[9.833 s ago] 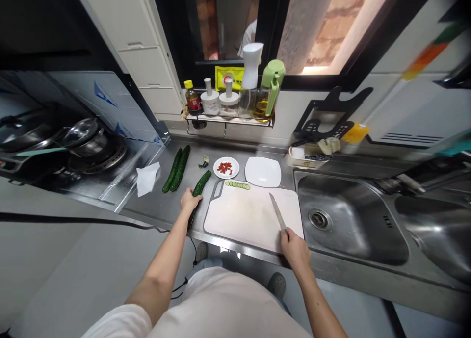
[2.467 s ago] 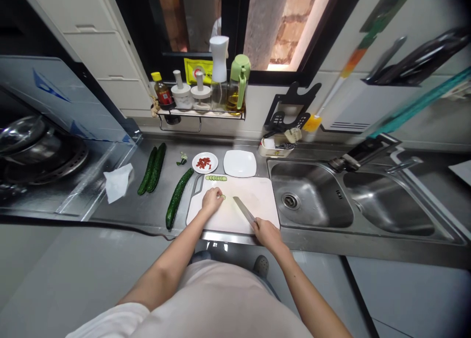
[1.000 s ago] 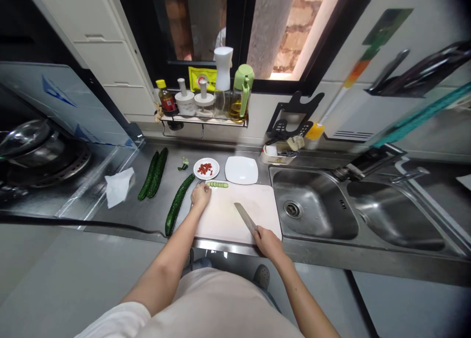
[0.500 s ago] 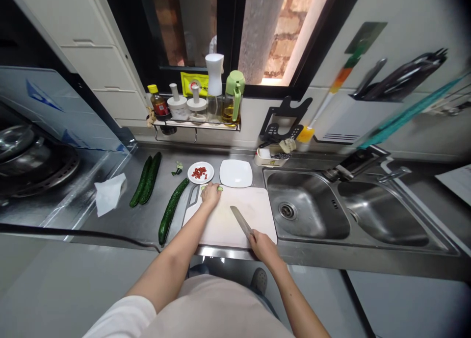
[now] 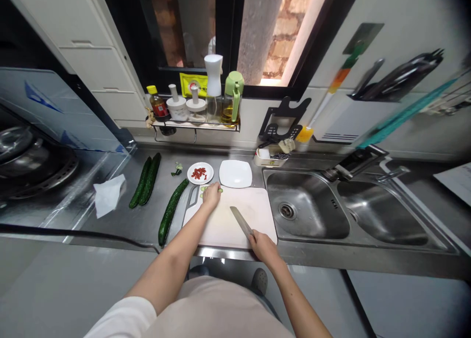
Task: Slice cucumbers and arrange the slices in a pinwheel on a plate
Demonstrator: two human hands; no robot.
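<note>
My right hand [image 5: 263,245] grips a kitchen knife [image 5: 240,221] by its handle, the blade slanting up and left over the white cutting board [image 5: 235,227]. At the board's upper left corner, my left hand [image 5: 211,195] is closed over some cucumber slices [image 5: 203,189]. Pale green bits show on both sides of its fingers; the rest are hidden. A whole cucumber [image 5: 172,212] lies just left of the board. Behind the board stand a small plate of chopped red pieces [image 5: 199,173] and a white square plate [image 5: 236,173].
Two more cucumbers [image 5: 146,181] and a white tissue [image 5: 109,195] lie farther left, towards the stove [image 5: 35,166]. Green scraps [image 5: 177,169] sit near the small plate. A double sink [image 5: 309,205] adjoins the board on the right. Above, a rack [image 5: 198,125] carries bottles and jars.
My left hand has barely shifted at the board's upper left, and a little more of the slices shows beside it. The knife and my right hand stay in place.
</note>
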